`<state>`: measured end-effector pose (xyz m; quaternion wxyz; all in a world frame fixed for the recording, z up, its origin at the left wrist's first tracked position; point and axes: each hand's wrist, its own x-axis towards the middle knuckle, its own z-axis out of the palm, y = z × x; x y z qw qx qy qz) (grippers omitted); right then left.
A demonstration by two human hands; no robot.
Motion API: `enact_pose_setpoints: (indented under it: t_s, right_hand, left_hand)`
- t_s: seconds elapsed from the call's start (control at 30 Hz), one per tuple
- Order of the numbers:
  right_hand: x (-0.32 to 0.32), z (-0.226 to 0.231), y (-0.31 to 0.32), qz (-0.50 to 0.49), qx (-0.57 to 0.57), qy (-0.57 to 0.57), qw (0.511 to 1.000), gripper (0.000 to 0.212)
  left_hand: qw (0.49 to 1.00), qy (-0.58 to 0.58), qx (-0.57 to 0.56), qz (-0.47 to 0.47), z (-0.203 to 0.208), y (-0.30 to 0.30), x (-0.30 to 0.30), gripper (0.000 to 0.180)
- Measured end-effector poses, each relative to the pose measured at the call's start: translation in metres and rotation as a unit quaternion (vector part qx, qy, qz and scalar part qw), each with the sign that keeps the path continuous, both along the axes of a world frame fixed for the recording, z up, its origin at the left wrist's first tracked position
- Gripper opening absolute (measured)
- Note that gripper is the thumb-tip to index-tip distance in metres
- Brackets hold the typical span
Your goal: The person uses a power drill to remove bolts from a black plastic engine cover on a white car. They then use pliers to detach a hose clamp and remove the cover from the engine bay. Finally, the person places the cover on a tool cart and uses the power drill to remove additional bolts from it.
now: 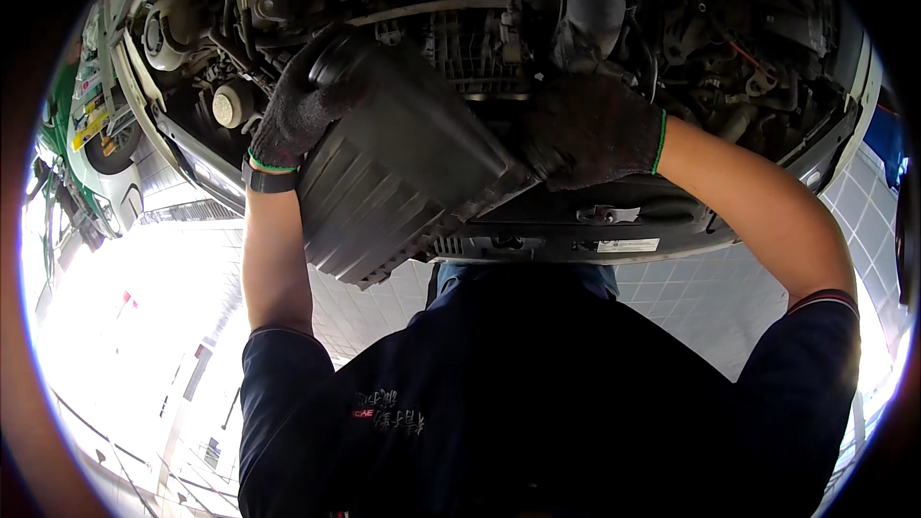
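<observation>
Leaning over the front edge of the engine bay [451,29], left of centre, the black ribbed plastic housing [398,144], by its shape probably part of an air-filter box, slants between two dark-gloved hands. The left hand [299,105] curls around its upper left end, holding it there; the right hand [600,129] is at its right-hand corner, but its fingers are lost in shadow, so I can't tell how firmly they close, if at all. From where I stand it looks bulky yet fairly light, a stiff moulded shell that should flex little. The smooth upper face might slide under knit gloves, and the toothed lower rim looks the likeliest part to chip. I'd take it by opposite ends, keeping pressure off that rim. I can make out no brand on the housing. A white label [628,246] on the car's front panel [537,223] carries print too small to read, and the dark shirt [576,384] bears pale stitched lettering [391,411] with a small red patch
</observation>
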<state>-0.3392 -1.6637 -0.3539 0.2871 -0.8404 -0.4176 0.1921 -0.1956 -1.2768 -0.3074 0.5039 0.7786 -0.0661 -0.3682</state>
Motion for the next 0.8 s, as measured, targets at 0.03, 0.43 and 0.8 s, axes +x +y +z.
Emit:
enact_pose_setpoints:
  t_s: [0.03,0.43,0.8]
  right_hand:
    - [0.0,-0.002,-0.001,-0.005,0.012,-0.004,1.0,0.083]
    - [0.008,0.013,0.004,-0.046,0.016,0.026,0.998,0.093]
    - [0.031,0.025,0.023,0.026,-0.164,0.212,0.963,0.064]
  left_hand:
    - [1.0,-0.012,-0.003,0.001,-0.005,0.005,0.002,0.083]
    - [0.998,0.038,-0.035,-0.023,-0.032,0.011,0.013,0.086]
    - [0.986,-0.019,0.091,-0.139,0.02,-0.061,0.032,0.056]
